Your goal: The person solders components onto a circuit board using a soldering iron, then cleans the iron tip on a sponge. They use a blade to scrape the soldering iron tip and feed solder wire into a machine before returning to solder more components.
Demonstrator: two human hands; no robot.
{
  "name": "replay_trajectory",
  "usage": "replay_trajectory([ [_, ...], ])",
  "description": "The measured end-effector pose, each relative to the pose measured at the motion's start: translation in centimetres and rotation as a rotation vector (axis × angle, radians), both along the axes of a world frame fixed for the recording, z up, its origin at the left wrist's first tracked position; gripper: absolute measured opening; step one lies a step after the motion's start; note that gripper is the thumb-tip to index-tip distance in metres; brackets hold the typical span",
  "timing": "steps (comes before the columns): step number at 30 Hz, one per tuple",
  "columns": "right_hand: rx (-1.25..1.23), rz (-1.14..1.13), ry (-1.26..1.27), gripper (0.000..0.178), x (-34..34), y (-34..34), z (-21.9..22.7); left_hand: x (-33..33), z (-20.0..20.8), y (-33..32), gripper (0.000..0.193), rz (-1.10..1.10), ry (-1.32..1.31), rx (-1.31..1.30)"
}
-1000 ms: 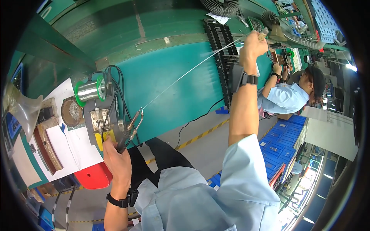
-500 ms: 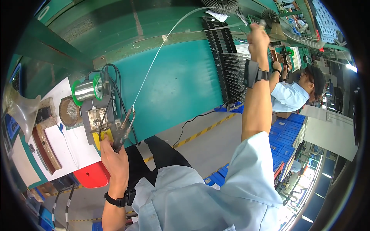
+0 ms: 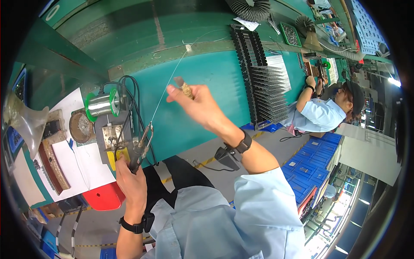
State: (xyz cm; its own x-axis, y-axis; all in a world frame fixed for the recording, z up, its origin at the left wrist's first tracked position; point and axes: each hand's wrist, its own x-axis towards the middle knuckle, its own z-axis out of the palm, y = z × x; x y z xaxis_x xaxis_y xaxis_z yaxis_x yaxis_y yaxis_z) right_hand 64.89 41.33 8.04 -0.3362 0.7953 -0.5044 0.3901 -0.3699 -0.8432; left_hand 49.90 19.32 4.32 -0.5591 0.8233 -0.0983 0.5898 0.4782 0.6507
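Observation:
My left hand (image 3: 130, 179) is wrapped round the dark handle of a soldering iron (image 3: 139, 156), beside a yellow-marked metal stand (image 3: 113, 137). A thin solder wire (image 3: 163, 94) stretches from the iron's tip up over the green mat (image 3: 202, 69). Above the mat, my right hand (image 3: 200, 103) grips a small tool with a tan wrapped handle (image 3: 186, 90) and a short flat metal end, close to the wire. Left of the iron is a solder spool with green flanges (image 3: 102, 105). A round pot (image 3: 81, 126) of silvery bits sits beside it.
Black racks (image 3: 246, 64) holding rows of thin pins (image 3: 269, 93) stand at the mat's right side. Beyond them a co-worker in light blue (image 3: 325, 113) works at the bench. Cables (image 3: 133, 99) loop near the spool. A red stool (image 3: 103, 196) and blue crates (image 3: 304, 168) are below.
My right hand has come from the far right back over the mat, near the wire. The wire's wide arc has dropped lower. My left hand has barely moved.

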Motion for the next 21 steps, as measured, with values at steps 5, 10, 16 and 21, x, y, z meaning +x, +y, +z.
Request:
replay_trajectory([
  [5, -0.111, 0.121, 0.09, 0.029, -1.1, -0.2, 0.0, 0.2, 0.5, 0.3, 0.038, 0.005, -0.023, -0.03],
  [10, -0.089, 0.201, 0.044, 0.023, -1.6, 0.3, 0.0, 0.1, 0.4, 0.2, 0.035, 0.001, 0.007, -0.004],
  [16, 0.219, -0.024, 0.275, 0.021, -1.9, 4.8, -0.7, -0.3, 0.0, -0.1, 0.043, 0.0, 0.009, 0.03],
  [21, 0.635, 0.105, -0.047, 0.019, -4.9, 16.4, 1.6, -0.2, 0.0, -0.1, 0.045, -0.03, 0.001, 0.045],
])
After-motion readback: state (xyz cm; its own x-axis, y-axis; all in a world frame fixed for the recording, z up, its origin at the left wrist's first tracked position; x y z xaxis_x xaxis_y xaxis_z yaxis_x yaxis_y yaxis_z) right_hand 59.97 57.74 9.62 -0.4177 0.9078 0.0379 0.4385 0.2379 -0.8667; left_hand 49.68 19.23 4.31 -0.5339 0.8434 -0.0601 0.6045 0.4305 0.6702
